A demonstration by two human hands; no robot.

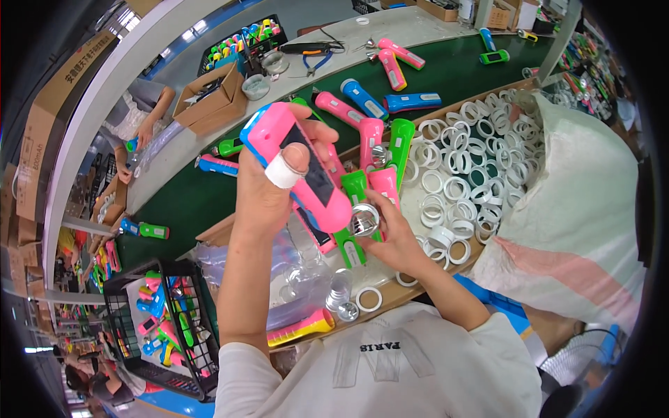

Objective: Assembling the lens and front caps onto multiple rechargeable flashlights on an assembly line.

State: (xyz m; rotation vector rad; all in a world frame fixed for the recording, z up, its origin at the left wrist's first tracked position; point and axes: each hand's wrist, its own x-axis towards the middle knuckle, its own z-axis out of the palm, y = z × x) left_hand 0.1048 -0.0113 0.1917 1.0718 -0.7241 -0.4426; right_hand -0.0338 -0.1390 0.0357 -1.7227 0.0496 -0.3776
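Note:
My left hand point(263, 198) is wrapped round a pink and blue flashlight body point(322, 182) with a dark panel on its face. White tape point(284, 171) circles that thumb. Close by on the right, my right hand point(398, 244) has its fingers curled round the rim of a round silver reflector point(364, 220). Behind the reflector lies a green flashlight body point(352, 253), partly covered. Pink flashlight bodies point(370, 143) and another green one point(401, 143) lie just beyond my hands. A loose white ring point(368, 299) and a small silver reflector point(348, 311) rest near my shirt.
Many white rings point(456, 188) fill a cardboard tray at right, beside a large white woven sack point(585, 181). A green conveyor belt point(460, 67) runs behind. A black crate point(157, 334) of colourful parts stands at left. A co-worker's hands point(144, 132) work across the belt.

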